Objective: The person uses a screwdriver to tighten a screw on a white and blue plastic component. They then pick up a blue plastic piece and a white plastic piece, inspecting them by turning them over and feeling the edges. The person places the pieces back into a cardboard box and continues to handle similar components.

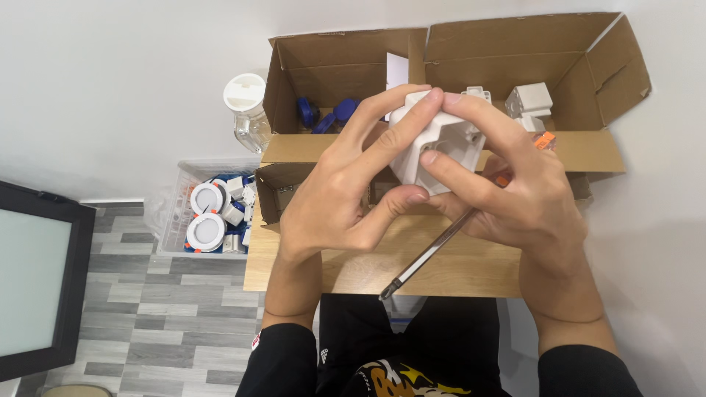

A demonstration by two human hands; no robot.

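White plastic socket block (435, 151), boxy, with round holes in its faces; held above the wooden bench (456, 268), in front of the cardboard box (515, 51); left hand (346, 191) and right hand (515, 187) both clasp it, fingers (401, 125) curled narrow round it; a screwdriver (426, 254) under the right palm slants tip toward the person; block's long axis cannot be told.

Bare hands, left (346, 198) and right (515, 198), no rings, no watch, no gloves. Black long sleeves (283, 360) pushed up to just below the elbows, small red and white mark near the left cuff. Black top with a yellow and orange cartoon-style print (397, 382) across the front.
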